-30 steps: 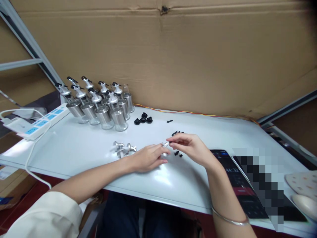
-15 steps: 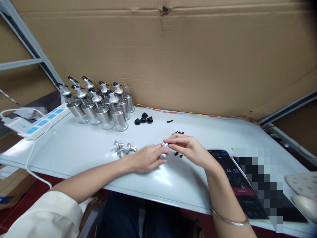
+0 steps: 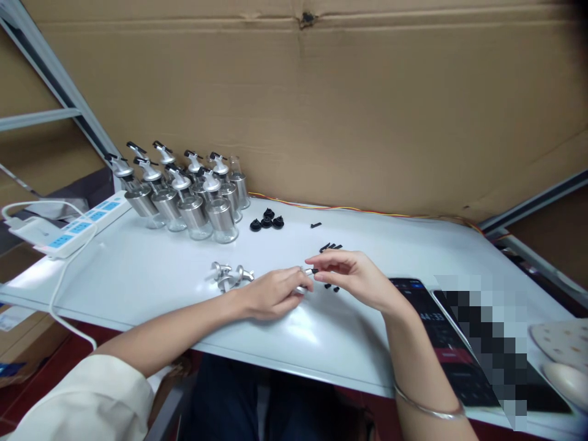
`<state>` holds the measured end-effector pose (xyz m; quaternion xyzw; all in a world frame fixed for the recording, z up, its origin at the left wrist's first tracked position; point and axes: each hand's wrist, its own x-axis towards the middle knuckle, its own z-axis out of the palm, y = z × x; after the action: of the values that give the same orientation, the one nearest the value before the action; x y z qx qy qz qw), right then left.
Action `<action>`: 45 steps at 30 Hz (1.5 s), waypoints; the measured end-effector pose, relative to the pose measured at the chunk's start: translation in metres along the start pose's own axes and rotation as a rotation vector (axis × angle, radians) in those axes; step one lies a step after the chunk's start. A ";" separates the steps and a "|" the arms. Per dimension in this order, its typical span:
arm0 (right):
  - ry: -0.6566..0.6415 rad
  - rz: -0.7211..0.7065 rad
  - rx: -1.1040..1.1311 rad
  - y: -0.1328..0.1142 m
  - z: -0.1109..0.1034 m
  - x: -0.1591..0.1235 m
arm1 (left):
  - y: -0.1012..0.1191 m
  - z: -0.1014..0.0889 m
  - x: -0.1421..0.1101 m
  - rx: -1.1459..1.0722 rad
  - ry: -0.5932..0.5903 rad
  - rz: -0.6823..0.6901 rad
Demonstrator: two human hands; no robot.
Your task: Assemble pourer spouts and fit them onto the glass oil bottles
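My left hand (image 3: 271, 295) rests low over the table, its fingers closed around a silver pourer top (image 3: 301, 289), which they partly cover. From the pourer's spout a small black tip (image 3: 314, 271) points right. My right hand (image 3: 361, 280) hovers beside that tip, thumb and index finger apart on either side of it. Behind the right hand lie several thin black levers (image 3: 331, 247). Small black stoppers (image 3: 336, 289) sit partly hidden under its fingers. More silver pourer tops (image 3: 228, 277) are grouped left of my left hand.
Several glass-and-steel bottles (image 3: 223, 217), most with pourers fitted, stand at back left. Black round caps (image 3: 267, 222) and a single black lever (image 3: 316, 225) lie mid-table. A power strip (image 3: 82, 226) is at left, a phone-like screen (image 3: 441, 343) at right. Cardboard (image 3: 367, 110) walls the back.
My right thumb and fingers have parted from the pourer's spout and drawn slightly back, exposing the black tip. My left hand has stayed in place on the pourer top.
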<state>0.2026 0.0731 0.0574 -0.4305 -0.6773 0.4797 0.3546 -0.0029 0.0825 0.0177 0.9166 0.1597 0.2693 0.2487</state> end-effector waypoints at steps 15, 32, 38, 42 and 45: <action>-0.143 -0.025 -0.059 -0.002 -0.001 -0.001 | -0.001 0.003 -0.004 -0.053 -0.065 0.001; -0.465 0.094 0.349 -0.001 -0.006 -0.008 | 0.005 0.005 -0.004 -0.270 -0.015 0.180; -0.462 0.091 0.334 -0.003 -0.004 -0.007 | 0.005 0.004 -0.005 -0.249 -0.020 0.162; -0.419 0.097 0.303 -0.004 0.000 -0.005 | 0.002 0.003 -0.005 -0.236 -0.030 0.123; -0.345 0.075 0.203 -0.003 0.002 -0.003 | 0.000 0.003 -0.005 -0.189 0.024 0.113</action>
<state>0.2012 0.0696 0.0595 -0.3288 -0.6598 0.6249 0.2569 -0.0047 0.0792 0.0135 0.8933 0.0846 0.3076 0.3166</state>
